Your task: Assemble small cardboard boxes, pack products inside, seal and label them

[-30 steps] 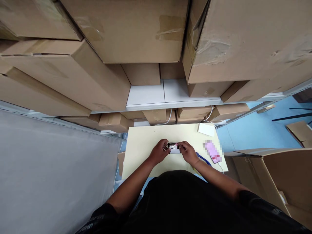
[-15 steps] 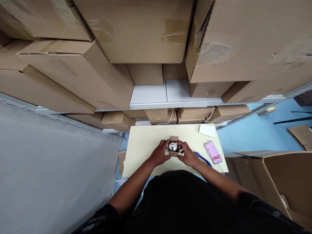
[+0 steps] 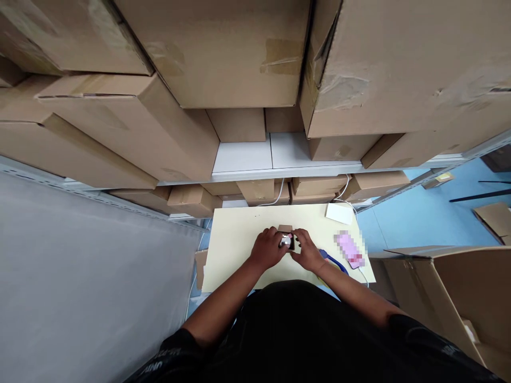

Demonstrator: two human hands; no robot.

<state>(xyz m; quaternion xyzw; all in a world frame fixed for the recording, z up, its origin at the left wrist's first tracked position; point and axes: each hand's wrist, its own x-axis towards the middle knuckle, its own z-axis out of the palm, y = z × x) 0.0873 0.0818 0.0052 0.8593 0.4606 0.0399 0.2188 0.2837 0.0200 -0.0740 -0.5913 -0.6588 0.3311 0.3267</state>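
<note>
Both hands, left hand (image 3: 268, 248) and right hand (image 3: 306, 250), grip a small cardboard box (image 3: 286, 237) mid-table (image 3: 235, 239); free surface at nine o'clock; pink phone (image 3: 348, 249) at three o'clock.

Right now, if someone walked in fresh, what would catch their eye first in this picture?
The big cardboard cartons stacked on the shelving fill the top half of the view. Below them, on the pale yellow table, the left hand and right hand close around a small brown box with something shiny inside. To its right lies a pink blurred item.
</note>
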